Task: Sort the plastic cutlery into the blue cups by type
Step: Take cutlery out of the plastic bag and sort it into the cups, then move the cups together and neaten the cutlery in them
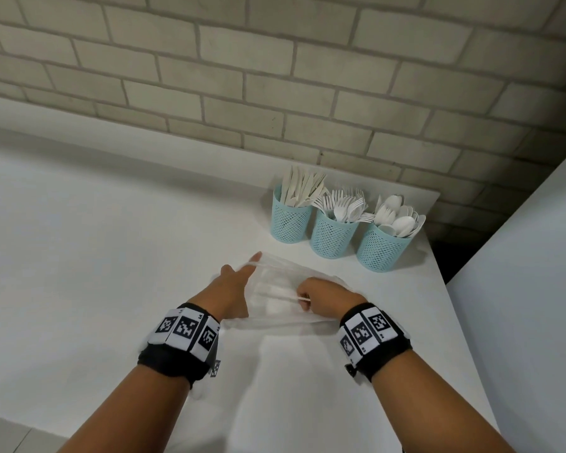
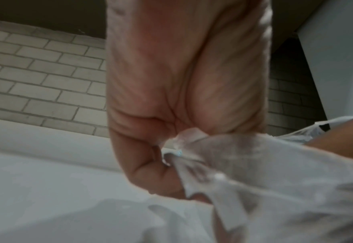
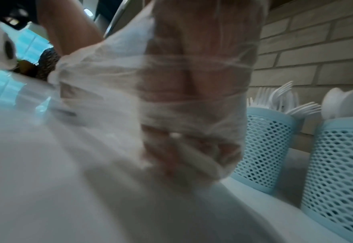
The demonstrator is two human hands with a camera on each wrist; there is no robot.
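Three blue mesh cups stand in a row at the table's back right: knives (image 1: 291, 220), forks (image 1: 331, 235), spoons (image 1: 381, 250). In front of them a clear plastic bag (image 1: 275, 313) is stretched between my hands. My left hand (image 1: 234, 286) pinches the bag's (image 2: 275, 164) edge in its curled fingers (image 2: 150, 172). My right hand (image 1: 321, 294) is inside the bag (image 3: 109, 82) and grips a white cutlery piece (image 1: 285, 295) by its handle (image 3: 190, 154); its type is hidden. The forks cup (image 3: 265, 148) and spoons cup (image 3: 342, 172) stand just right of that hand.
A brick wall (image 1: 275, 76) runs behind the white table (image 1: 95, 256). The table's right edge (image 1: 451, 305) lies close to the spoons cup, with a white panel (image 1: 530, 289) beyond a dark gap. Bare tabletop stretches to the left.
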